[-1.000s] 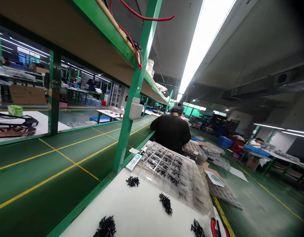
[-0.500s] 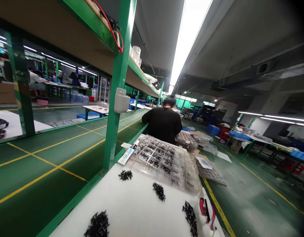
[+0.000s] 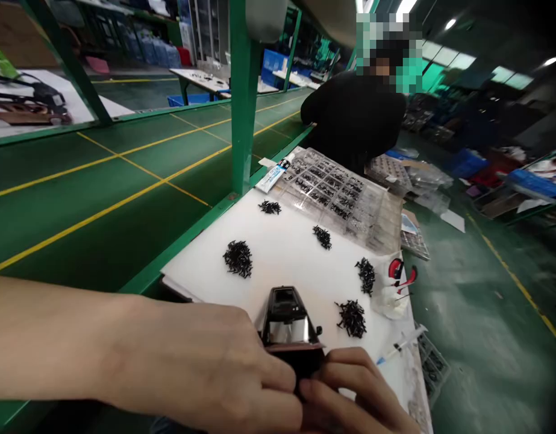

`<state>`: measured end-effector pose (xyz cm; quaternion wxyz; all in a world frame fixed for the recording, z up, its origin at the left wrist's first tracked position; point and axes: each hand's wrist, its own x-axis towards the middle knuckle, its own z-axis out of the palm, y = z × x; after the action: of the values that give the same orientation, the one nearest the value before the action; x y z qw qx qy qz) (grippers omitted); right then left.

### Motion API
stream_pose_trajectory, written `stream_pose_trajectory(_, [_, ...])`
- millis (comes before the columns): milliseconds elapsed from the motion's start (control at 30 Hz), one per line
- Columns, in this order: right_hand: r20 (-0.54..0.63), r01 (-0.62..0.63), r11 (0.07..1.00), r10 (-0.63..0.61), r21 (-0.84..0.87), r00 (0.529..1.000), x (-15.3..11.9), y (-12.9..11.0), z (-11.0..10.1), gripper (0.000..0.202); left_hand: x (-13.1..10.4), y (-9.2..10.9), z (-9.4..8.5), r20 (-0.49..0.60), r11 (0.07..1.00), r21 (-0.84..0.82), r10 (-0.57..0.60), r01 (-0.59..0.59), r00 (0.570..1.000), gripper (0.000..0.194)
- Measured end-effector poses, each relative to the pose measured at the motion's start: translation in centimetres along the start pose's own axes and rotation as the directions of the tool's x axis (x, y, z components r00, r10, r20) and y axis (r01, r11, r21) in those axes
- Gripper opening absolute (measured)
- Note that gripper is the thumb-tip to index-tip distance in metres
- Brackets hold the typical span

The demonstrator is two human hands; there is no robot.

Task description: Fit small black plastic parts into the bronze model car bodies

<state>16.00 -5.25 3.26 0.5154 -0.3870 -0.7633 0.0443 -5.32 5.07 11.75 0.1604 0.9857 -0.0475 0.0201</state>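
Observation:
A dark model car (image 3: 287, 331) with a glossy windscreen and a small side mirror is at the near edge of the white table (image 3: 287, 241). My left hand (image 3: 209, 361) comes in from the left, its fingers curled against the car's near end. From the right, my right hand (image 3: 359, 392) has its bent fingers on the same end, thumb close to the left fingertips. What lies between the fingertips is hidden. Beyond the car sit small piles of black screws, one pile (image 3: 238, 259) to the left and another (image 3: 351, 318) to the right.
Clear compartment trays (image 3: 336, 193) of small parts fill the far end of the table, beside a glue tube (image 3: 274, 173). Red-handled pliers (image 3: 402, 274) and a syringe (image 3: 402, 343) lie along the right edge. A green conveyor (image 3: 169, 163) runs left; a person in black (image 3: 354, 114) sits ahead.
The view has tilted down towards the table. Both my hands and the model car have come into sight at the bottom, where neither hand showed before.

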Motion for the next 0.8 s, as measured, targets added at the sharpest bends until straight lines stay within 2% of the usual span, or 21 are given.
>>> stream_pose_trajectory(100, [0.031, 0.023, 1.000, -0.023, 0.021, 0.999, 0.8, 0.2, -0.5, 0.018, 0.1, -0.3, 0.4, -0.077, 0.998, 0.055, 0.020, -0.015, 0.997, 0.030])
stream_pose_trajectory(167, [0.071, 0.030, 0.998, -0.033, 0.047, 0.997, 1.2, 0.6, -1.1, 0.018, 0.0, -0.4, 1.0, -0.105, 0.996, 0.079, 0.039, -0.031, 0.994, 0.035])
stream_pose_trajectory(333, [0.146, 0.046, 0.997, -0.054, 0.057, 0.988, 1.6, 1.7, -2.2, 0.023, 0.4, -1.4, 1.2, -0.133, 0.989, 0.137, 0.073, -0.055, 0.988, 0.020])
stream_pose_trajectory(400, [0.153, 0.037, 0.996, -0.049, 0.080, 0.987, 1.8, 2.0, -2.3, 0.025, 0.9, -1.8, 0.6, -0.113, 0.986, 0.159, 0.077, -0.058, 0.991, 0.018])
stream_pose_trajectory(533, [0.169, 0.039, 0.993, -0.057, 0.107, 0.984, 2.3, 2.3, -2.3, 0.023, 1.7, -2.2, -1.0, 0.002, 0.990, 0.122, 0.078, -0.077, 0.997, 0.015])
stream_pose_trajectory(667, [0.151, 0.035, 0.993, -0.052, 0.113, 0.987, 2.6, 2.4, -2.2, 0.022, 1.9, -2.5, -1.9, 0.017, 0.993, 0.090, 0.081, -0.082, 0.997, 0.021])
stream_pose_trajectory(800, [0.136, -0.014, 0.993, -0.001, 0.114, 0.991, 3.0, 2.6, -2.1, 0.022, 2.0, -3.4, -2.2, 0.060, 0.994, -0.096, 0.050, -0.044, 0.997, 0.022])
